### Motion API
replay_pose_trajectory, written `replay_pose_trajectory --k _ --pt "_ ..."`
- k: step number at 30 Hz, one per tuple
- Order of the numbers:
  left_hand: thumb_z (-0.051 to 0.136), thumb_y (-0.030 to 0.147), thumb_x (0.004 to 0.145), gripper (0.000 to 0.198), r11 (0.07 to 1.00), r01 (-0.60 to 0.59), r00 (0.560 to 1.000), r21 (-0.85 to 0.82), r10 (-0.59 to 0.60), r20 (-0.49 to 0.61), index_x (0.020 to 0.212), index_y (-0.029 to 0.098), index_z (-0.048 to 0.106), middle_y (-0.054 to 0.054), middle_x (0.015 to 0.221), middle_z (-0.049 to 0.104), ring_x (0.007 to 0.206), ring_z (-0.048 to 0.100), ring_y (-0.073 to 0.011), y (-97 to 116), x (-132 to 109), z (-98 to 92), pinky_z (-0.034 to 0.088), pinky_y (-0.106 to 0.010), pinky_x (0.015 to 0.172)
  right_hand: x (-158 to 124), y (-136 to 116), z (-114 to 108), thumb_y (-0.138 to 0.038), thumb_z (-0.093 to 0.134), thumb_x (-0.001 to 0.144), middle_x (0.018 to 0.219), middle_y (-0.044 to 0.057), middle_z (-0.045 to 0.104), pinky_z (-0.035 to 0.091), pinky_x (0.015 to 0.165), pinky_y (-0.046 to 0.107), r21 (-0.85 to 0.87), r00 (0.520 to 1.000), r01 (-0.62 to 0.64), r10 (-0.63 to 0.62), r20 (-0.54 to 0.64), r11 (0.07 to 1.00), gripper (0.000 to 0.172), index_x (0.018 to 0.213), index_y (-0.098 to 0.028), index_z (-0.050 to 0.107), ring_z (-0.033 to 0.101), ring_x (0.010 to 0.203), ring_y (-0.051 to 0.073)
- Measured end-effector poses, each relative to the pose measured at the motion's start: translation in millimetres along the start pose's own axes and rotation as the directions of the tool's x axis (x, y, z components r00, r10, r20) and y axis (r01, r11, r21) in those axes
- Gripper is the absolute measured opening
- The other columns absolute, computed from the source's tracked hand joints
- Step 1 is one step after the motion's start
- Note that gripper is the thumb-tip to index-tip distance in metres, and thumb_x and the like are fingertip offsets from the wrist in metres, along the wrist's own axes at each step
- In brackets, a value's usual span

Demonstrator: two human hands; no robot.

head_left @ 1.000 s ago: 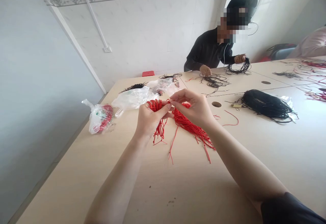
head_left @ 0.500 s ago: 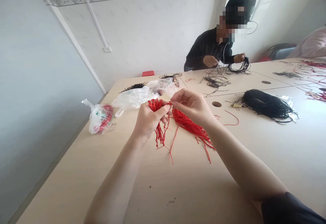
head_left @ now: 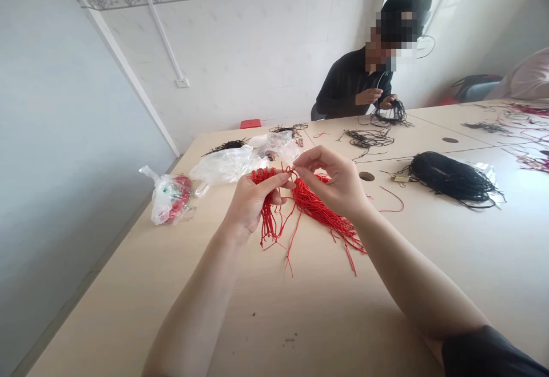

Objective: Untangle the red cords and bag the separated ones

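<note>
A bunch of knotted red cords (head_left: pixel 269 222) hangs from my left hand (head_left: pixel 256 198), whose fingers are closed round it, thumb on top. Between the two hands a thin red cord (head_left: pixel 288 169) forms a small loop. My right hand (head_left: pixel 333 181) pinches that cord between thumb and fingertips, just right of the left thumb. Behind and below the right hand, a larger bundle of loose red cords (head_left: pixel 319 211) lies on the table (head_left: pixel 257 320), partly hidden by the hand and forearm.
Clear plastic bags (head_left: pixel 227 162) lie beyond my left hand, and a tied bag with red cords (head_left: pixel 171 198) sits at the left edge. A black cord bundle (head_left: pixel 448 177) rests at right. Across the table a person in black (head_left: pixel 343 82) handles black cords.
My right hand has shifted slightly right and up from the left thumb, and a small cord loop now shows between them. Across the table, the person's hands have come closer together.
</note>
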State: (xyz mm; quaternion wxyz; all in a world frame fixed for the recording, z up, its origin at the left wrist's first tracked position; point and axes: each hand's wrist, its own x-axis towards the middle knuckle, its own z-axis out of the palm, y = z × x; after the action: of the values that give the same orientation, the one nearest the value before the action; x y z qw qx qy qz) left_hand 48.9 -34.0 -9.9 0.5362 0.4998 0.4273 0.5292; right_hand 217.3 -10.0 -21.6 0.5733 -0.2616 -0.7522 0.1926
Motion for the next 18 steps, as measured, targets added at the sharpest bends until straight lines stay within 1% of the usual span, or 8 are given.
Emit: replay_pose_trajectory --k 2,4,6,8,11,13,15,18 --pt "0.077 0.033 0.071 0.016 1.000 0.014 1.000 -0.016 -0.014 0.007 0.078 0.019 0.074 -0.001 0.065 0.069 0.056 0.060 -0.0095 -0.5 0.1 -0.1 0.048 -0.022 0.059 1.0 0.4 -2.2 -0.019 0.054 0.089 0.095 0.001 0.068 0.051 0.078 0.033 -0.044 1.000 -0.005 0.005 0.020 0.999 0.014 0.098 -0.024 0.064 0.062 0.086 0.015" --pt "0.077 0.032 0.072 0.017 0.999 0.025 0.999 -0.042 -0.024 0.028 0.083 0.019 0.074 -0.003 0.078 0.073 0.062 0.065 -0.0109 -1.0 0.0 0.1 0.051 -0.024 0.064 2.3 1.4 -4.6 -0.021 0.051 0.092 0.101 0.001 0.068 0.050 0.081 0.034 -0.076 0.998 -0.016 0.020 0.053 0.997 0.019 0.104 -0.025 0.064 0.062 0.093 0.016" --pt "0.075 0.031 0.074 0.016 0.998 0.013 0.998 -0.067 -0.009 0.056 0.084 0.019 0.073 -0.004 0.085 0.074 0.074 0.069 -0.0144 -1.6 0.1 0.3 0.053 -0.025 0.070 3.5 3.0 -6.1 -0.024 0.051 0.092 0.101 0.002 0.067 0.050 0.082 0.034 -0.107 0.997 -0.010 0.018 0.069 0.994 0.020 0.106 -0.025 0.065 0.061 0.093 0.017" --pt "0.073 0.030 0.076 0.015 0.997 0.003 0.996 -0.075 0.004 0.088 0.086 0.018 0.072 -0.005 0.091 0.074 0.084 0.070 -0.0173 -2.5 0.4 0.1 0.054 -0.027 0.076 4.2 4.5 -6.6 -0.026 0.055 0.091 0.100 0.003 0.066 0.050 0.080 0.034 -0.148 0.997 0.012 -0.001 0.073 0.989 0.019 0.106 -0.025 0.066 0.061 0.090 0.017" --pt "0.069 0.029 0.080 0.017 0.998 0.030 0.992 -0.056 -0.022 0.126 0.092 0.017 0.071 -0.007 0.095 0.074 0.088 0.070 -0.0189 -4.4 1.6 -1.2 0.053 -0.031 0.084 4.0 5.8 -6.4 -0.025 0.054 0.092 0.099 0.004 0.064 0.049 0.079 0.033 -0.200 0.996 0.034 -0.017 0.086 0.979 0.019 0.105 -0.025 0.067 0.060 0.088 0.017" --pt "0.068 0.028 0.081 0.018 0.998 0.041 0.989 -0.040 -0.035 0.142 0.095 0.017 0.071 -0.008 0.095 0.074 0.090 0.070 -0.0197 -6.1 2.5 -2.2 0.052 -0.032 0.086 3.6 5.9 -6.4 -0.024 0.048 0.095 0.100 0.004 0.063 0.047 0.080 0.032 -0.232 0.994 0.038 -0.013 0.107 0.972 0.023 0.107 -0.025 0.068 0.060 0.088 0.016" --pt "0.068 0.027 0.081 0.018 0.999 0.036 0.986 -0.021 -0.032 0.162 0.096 0.017 0.071 -0.008 0.097 0.074 0.091 0.070 -0.0205 -7.8 3.2 -2.7 0.052 -0.033 0.086 3.3 5.9 -6.8 -0.023 0.044 0.097 0.101 0.005 0.062 0.046 0.080 0.031 -0.261 0.988 0.040 0.001 0.155 0.965 0.027 0.112 -0.024 0.066 0.059 0.089 0.015" --pt "0.069 0.025 0.079 0.018 1.000 0.029 0.981 0.008 -0.030 0.190 0.095 0.018 0.072 -0.008 0.098 0.074 0.091 0.069 -0.0209 -9.9 3.8 -2.8 0.053 -0.034 0.085 3.1 7.0 -6.8 -0.023 0.043 0.098 0.103 0.006 0.060 0.046 0.079 0.031 -0.281 0.965 0.051 0.025 0.260 0.958 0.028 0.117 -0.024 0.064 0.058 0.090 0.016"
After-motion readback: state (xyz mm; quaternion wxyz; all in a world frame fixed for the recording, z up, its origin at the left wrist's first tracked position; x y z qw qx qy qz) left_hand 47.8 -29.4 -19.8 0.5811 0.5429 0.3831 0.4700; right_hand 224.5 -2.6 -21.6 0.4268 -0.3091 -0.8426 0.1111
